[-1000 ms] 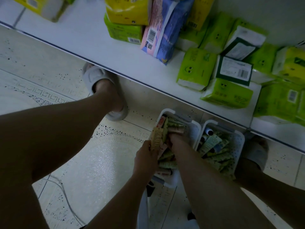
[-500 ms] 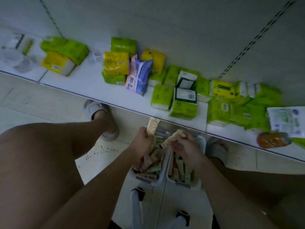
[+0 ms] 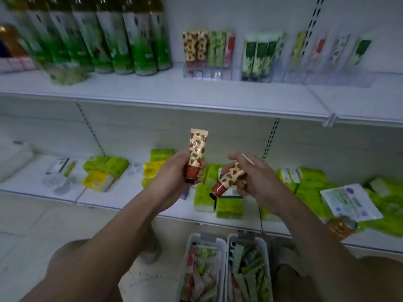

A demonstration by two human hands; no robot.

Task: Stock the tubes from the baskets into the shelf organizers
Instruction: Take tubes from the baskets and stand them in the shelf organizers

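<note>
My left hand (image 3: pixel 174 173) grips a cream tube with red and brown spots (image 3: pixel 196 149), held upright with its dark cap down. My right hand (image 3: pixel 253 177) holds a second tube of the same pattern (image 3: pixel 229 178), tilted with its cap toward the lower left. Both hands are raised in front of the lower shelf. Two white baskets, the left basket (image 3: pixel 196 238) and the right basket (image 3: pixel 259 240), sit on the floor below, each full of mixed tubes. Clear shelf organizers (image 3: pixel 220 71) on the upper shelf hold upright tubes, with matching spotted ones (image 3: pixel 195 47) at their left end.
Tall green bottles (image 3: pixel 122 40) stand left of the organizers on the upper shelf (image 3: pixel 174 99). Green and yellow tissue packs (image 3: pixel 309 188) lie along the lower shelf. My knees frame the baskets on both sides.
Both hands have risen from the baskets to chest height, each carrying a spotted tube. The view has tilted up from the floor to the shelves.
</note>
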